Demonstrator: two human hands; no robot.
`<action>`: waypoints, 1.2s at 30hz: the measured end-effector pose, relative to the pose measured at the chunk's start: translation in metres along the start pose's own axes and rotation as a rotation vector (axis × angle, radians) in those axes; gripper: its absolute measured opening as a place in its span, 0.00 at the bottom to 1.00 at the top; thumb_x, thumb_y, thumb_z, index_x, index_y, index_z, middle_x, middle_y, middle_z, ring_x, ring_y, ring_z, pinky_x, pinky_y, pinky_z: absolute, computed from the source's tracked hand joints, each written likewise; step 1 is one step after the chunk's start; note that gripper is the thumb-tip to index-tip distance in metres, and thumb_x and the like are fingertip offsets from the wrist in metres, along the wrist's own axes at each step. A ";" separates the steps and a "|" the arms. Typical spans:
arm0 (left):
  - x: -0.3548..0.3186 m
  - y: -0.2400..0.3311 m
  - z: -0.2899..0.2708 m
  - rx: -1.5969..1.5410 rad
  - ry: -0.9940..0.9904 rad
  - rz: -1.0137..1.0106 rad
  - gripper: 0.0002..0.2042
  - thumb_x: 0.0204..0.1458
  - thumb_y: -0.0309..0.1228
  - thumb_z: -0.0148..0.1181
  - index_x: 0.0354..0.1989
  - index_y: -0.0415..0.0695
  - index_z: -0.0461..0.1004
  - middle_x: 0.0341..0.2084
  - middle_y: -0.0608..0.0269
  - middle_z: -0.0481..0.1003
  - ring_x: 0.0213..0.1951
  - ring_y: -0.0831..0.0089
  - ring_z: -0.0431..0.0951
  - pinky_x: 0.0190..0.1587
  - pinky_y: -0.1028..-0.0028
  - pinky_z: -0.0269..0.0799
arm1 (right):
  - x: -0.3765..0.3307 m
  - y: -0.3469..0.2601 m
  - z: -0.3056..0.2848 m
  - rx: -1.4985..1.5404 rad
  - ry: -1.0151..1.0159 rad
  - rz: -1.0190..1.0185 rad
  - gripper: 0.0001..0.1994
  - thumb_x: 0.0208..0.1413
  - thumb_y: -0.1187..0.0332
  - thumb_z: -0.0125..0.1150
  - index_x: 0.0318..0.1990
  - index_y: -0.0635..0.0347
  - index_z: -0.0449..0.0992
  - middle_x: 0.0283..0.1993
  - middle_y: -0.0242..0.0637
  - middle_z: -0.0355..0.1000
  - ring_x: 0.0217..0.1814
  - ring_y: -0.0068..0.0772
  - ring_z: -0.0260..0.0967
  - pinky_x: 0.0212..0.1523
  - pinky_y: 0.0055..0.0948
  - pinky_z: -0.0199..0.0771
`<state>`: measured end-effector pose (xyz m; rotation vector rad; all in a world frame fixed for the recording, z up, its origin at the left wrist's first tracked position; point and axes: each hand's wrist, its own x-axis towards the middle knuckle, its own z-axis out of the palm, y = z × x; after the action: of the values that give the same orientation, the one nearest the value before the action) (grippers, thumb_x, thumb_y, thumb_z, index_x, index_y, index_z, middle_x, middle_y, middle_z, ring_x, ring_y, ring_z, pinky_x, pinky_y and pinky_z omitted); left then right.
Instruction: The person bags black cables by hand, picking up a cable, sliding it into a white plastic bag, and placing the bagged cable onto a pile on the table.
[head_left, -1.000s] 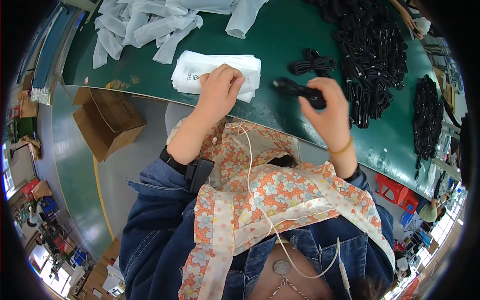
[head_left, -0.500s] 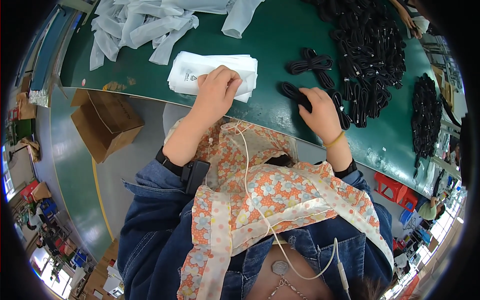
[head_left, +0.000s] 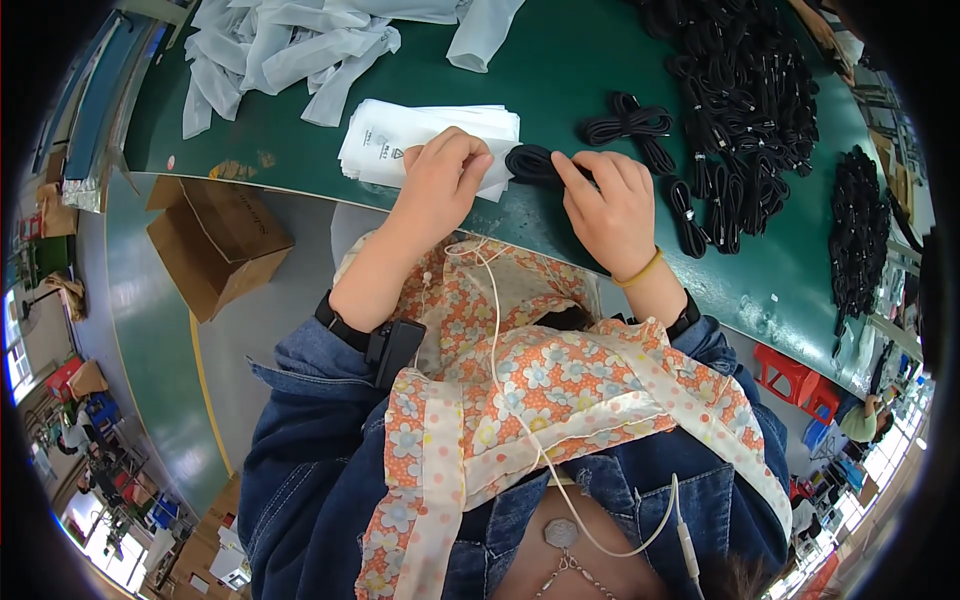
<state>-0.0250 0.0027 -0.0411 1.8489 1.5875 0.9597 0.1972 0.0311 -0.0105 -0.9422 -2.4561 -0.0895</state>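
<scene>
A flat stack of white pouches lies near the table's front edge. My left hand rests on its right half, fingers curled and closed at the top pouch's edge. My right hand grips a coiled black cable by its right end. The coil's left end reaches the right end of the stack; whether it enters a pouch I cannot tell. To the right of it, other cable coils lie loose.
A large heap of black cable coils covers the table's right side, with another pile beyond. Filled whitish pouches are heaped at the back left. A cardboard box stands below the front edge. Another person's arm shows far right.
My right hand has carried the cable coil leftward from beside the other coils to the stack's right end. My left hand stays at the pouches, almost unmoved.
</scene>
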 end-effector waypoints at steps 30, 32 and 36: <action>0.024 0.057 -0.014 -0.309 -0.053 0.216 0.04 0.54 0.30 0.57 0.35 0.45 0.69 0.33 0.66 0.69 0.38 0.69 0.67 0.43 0.70 0.58 | 0.013 -0.009 -0.023 0.915 0.114 0.308 0.19 0.39 0.78 0.71 0.43 0.65 0.74 0.43 0.42 0.72 0.43 0.33 0.69 0.43 0.28 0.69; 0.020 0.064 -0.019 -0.725 -0.117 -0.023 0.05 0.59 0.31 0.52 0.36 0.43 0.69 0.34 0.67 0.69 0.38 0.73 0.68 0.42 0.73 0.61 | 0.015 -0.005 -0.031 0.888 0.132 0.258 0.19 0.39 0.79 0.71 0.42 0.65 0.74 0.43 0.42 0.72 0.42 0.34 0.69 0.42 0.28 0.69; 0.015 0.071 -0.018 -1.258 -0.178 -0.207 0.08 0.63 0.33 0.47 0.38 0.41 0.68 0.33 0.69 0.69 0.36 0.79 0.68 0.40 0.76 0.63 | 0.022 -0.003 -0.045 0.818 0.156 0.133 0.17 0.39 0.79 0.70 0.40 0.65 0.74 0.42 0.42 0.71 0.41 0.35 0.68 0.41 0.29 0.68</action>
<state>0.0058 0.0039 0.0269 0.8208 0.6822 1.2191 0.2014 0.0316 0.0396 -0.6761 -1.9776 0.7920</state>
